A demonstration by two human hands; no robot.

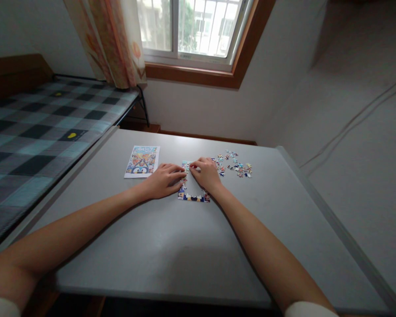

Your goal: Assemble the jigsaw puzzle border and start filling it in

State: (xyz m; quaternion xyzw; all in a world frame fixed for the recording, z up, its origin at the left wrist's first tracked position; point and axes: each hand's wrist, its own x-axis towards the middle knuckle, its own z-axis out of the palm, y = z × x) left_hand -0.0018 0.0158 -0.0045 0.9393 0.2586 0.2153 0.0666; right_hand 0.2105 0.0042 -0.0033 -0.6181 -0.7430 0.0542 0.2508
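Both my hands rest on a small, partly joined jigsaw puzzle (192,197) in the middle of the grey table (171,246). My left hand (163,180) lies over the puzzle's left edge, fingers curled and pressing down near its top. My right hand (206,174) covers the right side, its fingertips pinched at the top edge next to the left fingertips. Whether a loose piece sits under the fingers is hidden. The puzzle's bottom border strip shows below the hands.
Several loose puzzle pieces (236,165) lie scattered to the right of my hands. A printed reference picture (142,161) lies flat to the left. A bed with a checked cover (36,132) stands along the table's left side; a window (191,31) is behind.
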